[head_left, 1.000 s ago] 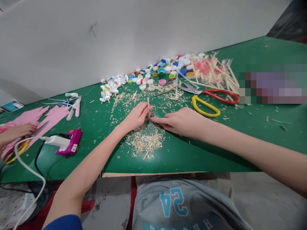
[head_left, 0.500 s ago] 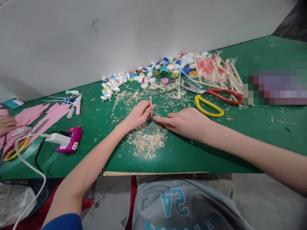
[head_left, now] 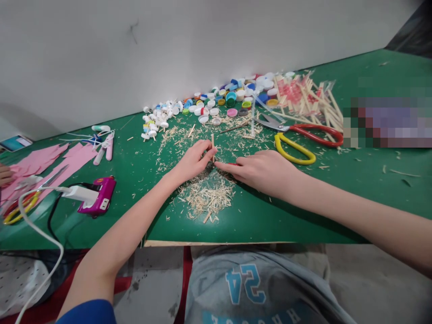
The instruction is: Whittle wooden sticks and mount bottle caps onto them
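Observation:
My left hand [head_left: 195, 159] pinches a short wooden stick [head_left: 213, 143] and holds it upright just above the table. The stick's lower end meets a small dark thing under the fingertips, too hidden to name. My right hand [head_left: 261, 168] lies close by on the right, its index finger stretched toward the foot of the stick and the other fingers curled. A narrow red thing [head_left: 233, 164] shows along that finger; most of it is covered, so its kind is unclear. Wood shavings [head_left: 209, 198] are heaped below the hands and scattered around them.
Bottle caps [head_left: 231, 98] line the wall, with caps on sticks [head_left: 155, 121] at their left. Scissors [head_left: 286, 128] and loose wooden sticks [head_left: 310, 101] lie right. Leftward are pink sheets [head_left: 40, 161], a purple power adapter [head_left: 103, 195], more scissors [head_left: 30, 204] and another person's hand [head_left: 5, 175].
A red strip now shows beside my right index finger. Both hands stay nearly in place, the stick still upright. The other person's hand has drawn back toward the left edge.

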Demonstrator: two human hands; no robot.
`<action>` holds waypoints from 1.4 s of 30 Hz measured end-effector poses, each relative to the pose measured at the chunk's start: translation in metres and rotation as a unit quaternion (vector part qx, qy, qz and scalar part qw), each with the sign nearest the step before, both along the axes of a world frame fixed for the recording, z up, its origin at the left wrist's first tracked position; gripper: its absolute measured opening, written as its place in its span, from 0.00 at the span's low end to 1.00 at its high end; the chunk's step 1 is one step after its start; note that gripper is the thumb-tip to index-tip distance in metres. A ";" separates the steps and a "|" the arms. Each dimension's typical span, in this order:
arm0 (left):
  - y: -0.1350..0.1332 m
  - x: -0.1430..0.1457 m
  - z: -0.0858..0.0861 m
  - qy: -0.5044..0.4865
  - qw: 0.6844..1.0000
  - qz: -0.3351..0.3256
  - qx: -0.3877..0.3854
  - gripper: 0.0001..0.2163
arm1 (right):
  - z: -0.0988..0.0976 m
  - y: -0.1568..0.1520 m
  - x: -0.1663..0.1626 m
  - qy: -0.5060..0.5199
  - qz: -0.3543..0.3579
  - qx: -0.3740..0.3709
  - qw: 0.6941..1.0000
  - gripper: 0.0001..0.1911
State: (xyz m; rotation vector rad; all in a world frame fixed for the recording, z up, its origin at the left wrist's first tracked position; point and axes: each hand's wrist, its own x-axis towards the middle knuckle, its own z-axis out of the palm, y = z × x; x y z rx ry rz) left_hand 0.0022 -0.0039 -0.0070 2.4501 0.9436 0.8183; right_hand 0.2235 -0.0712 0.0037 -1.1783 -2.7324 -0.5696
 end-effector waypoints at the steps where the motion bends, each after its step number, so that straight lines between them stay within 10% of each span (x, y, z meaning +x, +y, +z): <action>1: 0.000 0.000 0.000 0.002 1.000 -0.001 -0.002 0.16 | 0.000 0.000 0.000 -0.002 0.001 0.004 1.000 0.21; 42: 0.002 0.000 -0.003 -0.002 1.000 -0.019 0.002 0.15 | 0.010 0.003 0.001 -0.014 0.005 -0.078 0.997 0.26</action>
